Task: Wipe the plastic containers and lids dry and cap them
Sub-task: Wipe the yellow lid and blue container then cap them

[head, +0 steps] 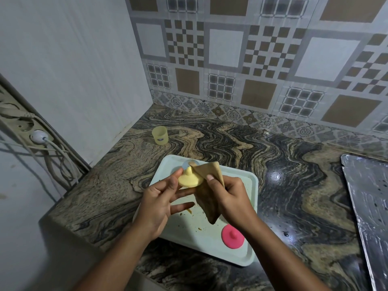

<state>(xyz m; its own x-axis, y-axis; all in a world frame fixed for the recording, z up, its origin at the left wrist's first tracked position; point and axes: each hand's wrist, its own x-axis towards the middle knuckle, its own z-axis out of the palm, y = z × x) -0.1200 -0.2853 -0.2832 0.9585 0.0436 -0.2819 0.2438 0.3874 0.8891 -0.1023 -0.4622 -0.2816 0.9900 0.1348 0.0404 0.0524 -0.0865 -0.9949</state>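
My left hand (160, 203) holds a round yellow lid (190, 179) with a knob, thumb on its far edge and fingers under it, above the pale green tray (251, 208). A brown cloth (210, 198) is pinched in my right hand (230, 197), its upper fold lying against the lid's right side. A pink lid (233, 236) with a knob lies on the tray's near right corner. A small clear container (190, 164) shows on the tray behind the yellow lid, mostly hidden. A yellow translucent container (160, 135) stands uncapped on the counter at the back left.
The patterned stone counter (283, 164) runs to a tiled wall behind. A foil-covered sheet (369, 202) lies at the right edge. A power strip (23, 131) with cables hangs on the left wall. Crumbs and brown stains dot the tray.
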